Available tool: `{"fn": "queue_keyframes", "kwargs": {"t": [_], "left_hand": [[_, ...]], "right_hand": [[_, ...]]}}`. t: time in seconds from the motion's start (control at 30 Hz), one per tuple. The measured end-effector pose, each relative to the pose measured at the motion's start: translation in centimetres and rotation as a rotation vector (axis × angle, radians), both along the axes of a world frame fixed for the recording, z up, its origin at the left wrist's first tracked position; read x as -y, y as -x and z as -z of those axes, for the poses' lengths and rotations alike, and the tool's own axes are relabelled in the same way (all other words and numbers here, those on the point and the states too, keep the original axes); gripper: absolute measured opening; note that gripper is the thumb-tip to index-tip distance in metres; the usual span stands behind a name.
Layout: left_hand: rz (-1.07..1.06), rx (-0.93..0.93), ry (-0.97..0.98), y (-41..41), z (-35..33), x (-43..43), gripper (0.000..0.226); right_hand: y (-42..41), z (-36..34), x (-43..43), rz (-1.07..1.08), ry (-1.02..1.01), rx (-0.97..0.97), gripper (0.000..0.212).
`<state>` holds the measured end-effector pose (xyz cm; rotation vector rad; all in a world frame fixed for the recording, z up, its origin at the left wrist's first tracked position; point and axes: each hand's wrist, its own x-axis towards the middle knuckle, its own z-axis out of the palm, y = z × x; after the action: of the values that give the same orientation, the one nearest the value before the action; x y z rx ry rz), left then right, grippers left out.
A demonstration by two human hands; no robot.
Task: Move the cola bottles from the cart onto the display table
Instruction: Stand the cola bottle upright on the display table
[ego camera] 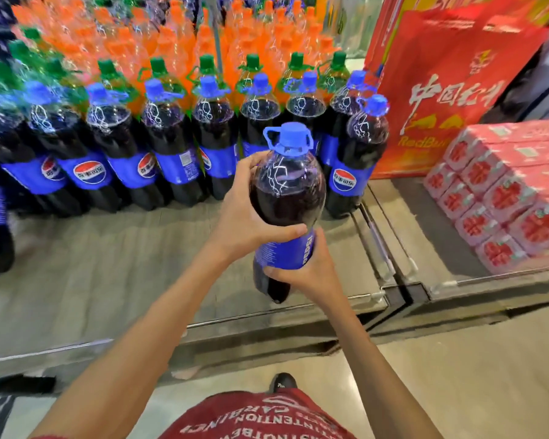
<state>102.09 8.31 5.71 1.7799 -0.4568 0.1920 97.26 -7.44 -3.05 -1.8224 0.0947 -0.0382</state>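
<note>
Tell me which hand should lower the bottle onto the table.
Probably the left hand: it grips the bottle high, clear of the base. The right hand holds low, near the base, and might get in the way at the table.

A: Floor?
B: Pale beige floor [473, 375], smooth. Low grey display table [108, 264], metal-edged; a second platform [425, 242] butts against its right edge.
A: On that one?
B: Pink cartons [504, 204], tall red boxes [457, 74] at the back.

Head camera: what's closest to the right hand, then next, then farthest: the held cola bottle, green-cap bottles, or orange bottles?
1. Held cola bottle: gripped by the right hand.
2. Green-cap bottles: behind the cola row.
3. Orange bottles: at the very back.
</note>
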Motion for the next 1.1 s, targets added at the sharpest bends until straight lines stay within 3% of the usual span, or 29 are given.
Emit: {"fn": "queue_keyframes", "kwargs": {"t": [0.27,0.4,0.73,1.1], "left_hand": [[-0.139,0.016,-0.006,-7.3,1.1,4.8,0.103],[-0.149,-0.001,-0.046,-10.3,1.7,6.2,0.101],[-0.082,-0.079,-0.21,-15.8,3.1,6.4,0.107],[-0.037,-0.075,-0.259,-19.6,3.7,5.7,0.103]], "right_hand": [[-8.0,2.7,3.7,-0.016,0.001,0.065,0.1],[-10.1,3.1,4.2,0.01,0.11,0.124,0.093],[-15.7,5.1,4.3,0.234,0.101,0.036,0.109],[-18.6,6.6,3.6,0.38,0.242,0.062,0.099]]}}
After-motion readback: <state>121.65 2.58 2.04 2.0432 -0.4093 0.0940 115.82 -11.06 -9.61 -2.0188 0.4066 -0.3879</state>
